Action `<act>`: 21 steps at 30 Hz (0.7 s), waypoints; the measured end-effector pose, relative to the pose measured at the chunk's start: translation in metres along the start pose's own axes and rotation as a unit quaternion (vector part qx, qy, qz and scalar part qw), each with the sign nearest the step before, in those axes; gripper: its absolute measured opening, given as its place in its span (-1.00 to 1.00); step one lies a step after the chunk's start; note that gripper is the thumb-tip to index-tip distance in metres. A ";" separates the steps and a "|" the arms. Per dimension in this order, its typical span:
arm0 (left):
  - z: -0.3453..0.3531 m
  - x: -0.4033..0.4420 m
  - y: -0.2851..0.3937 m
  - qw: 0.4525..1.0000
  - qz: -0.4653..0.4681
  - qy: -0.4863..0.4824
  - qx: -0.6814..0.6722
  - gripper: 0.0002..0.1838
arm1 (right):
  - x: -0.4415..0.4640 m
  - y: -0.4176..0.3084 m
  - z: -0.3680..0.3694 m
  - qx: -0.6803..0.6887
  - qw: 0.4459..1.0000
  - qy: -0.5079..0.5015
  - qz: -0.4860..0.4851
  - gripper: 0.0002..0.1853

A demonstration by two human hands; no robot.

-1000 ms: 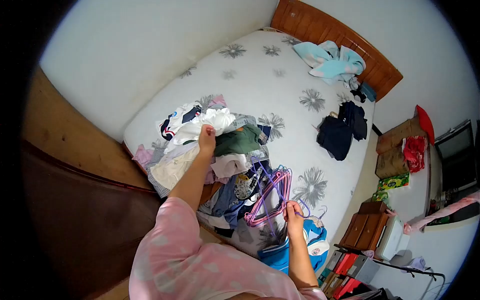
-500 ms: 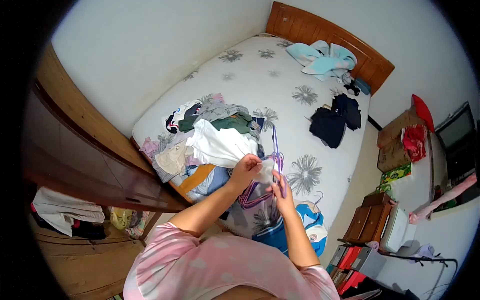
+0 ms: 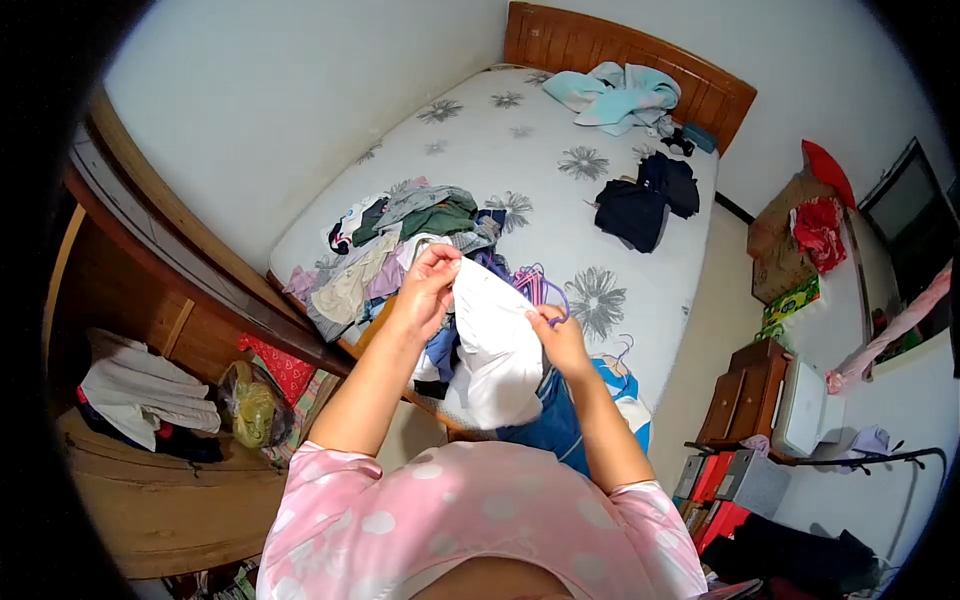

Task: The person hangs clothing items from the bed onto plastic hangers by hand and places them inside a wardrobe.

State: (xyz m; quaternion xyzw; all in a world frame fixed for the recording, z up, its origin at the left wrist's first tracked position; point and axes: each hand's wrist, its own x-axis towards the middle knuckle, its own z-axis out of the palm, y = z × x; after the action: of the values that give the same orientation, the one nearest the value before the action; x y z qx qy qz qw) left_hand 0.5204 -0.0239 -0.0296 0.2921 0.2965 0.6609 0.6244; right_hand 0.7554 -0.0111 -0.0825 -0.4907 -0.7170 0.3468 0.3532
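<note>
A white garment [image 3: 497, 350], perhaps a shirt, hangs stretched between my hands above the near edge of the bed. My left hand [image 3: 432, 288] pinches its upper left edge. With my right hand [image 3: 562, 338] I grip a purple clothes hanger [image 3: 567, 303] and the garment's right edge together. Much of the hanger is hidden by the cloth and fingers. Several more purple hangers [image 3: 530, 283] lie just behind the garment. A heap of mixed clothes [image 3: 435, 220] is beyond my left hand, and a blue garment [image 3: 603, 380] with a hanger lies below my right hand.
Dark folded clothes [image 3: 635, 210] and a light blue blanket [image 3: 625, 100] lie on the flower-patterned bed [image 3: 540, 165]. An open wooden wardrobe [image 3: 150, 500] stands at left, holding a white garment [image 3: 150, 385] and a plastic bag [image 3: 253, 405]. Wooden drawers [image 3: 740, 395] stand at right.
The white garment has been lifted off the clothes heap and drawn toward me. My left hand has moved up and left, spreading the cloth. The purple hanger has tilted in my right hand.
</note>
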 end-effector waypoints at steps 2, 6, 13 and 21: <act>0.002 -0.003 0.002 0.999 0.005 0.002 0.036 -0.88 | -0.001 0.005 -0.015 0.043 0.999 0.027 0.016 -0.70; 0.011 -0.006 0.003 0.990 -0.014 -0.015 0.137 -0.89 | 0.003 -0.002 -0.049 0.034 0.995 0.085 -0.027 -0.71; 0.024 0.006 -0.035 0.927 0.021 -0.119 0.354 -0.80 | 0.012 -0.057 -0.098 0.024 0.982 0.139 -0.124 -0.77; 0.024 0.011 -0.045 0.683 0.206 -0.070 0.697 -0.72 | 0.008 -0.072 -0.126 0.002 0.976 0.165 -0.144 -0.77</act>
State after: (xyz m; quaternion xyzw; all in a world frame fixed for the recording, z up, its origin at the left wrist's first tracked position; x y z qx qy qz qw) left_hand 0.5675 -0.0097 -0.0477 0.7422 0.5597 0.3525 0.1075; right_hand 0.8264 -0.0041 0.0441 -0.4323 -0.7114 0.2084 0.5135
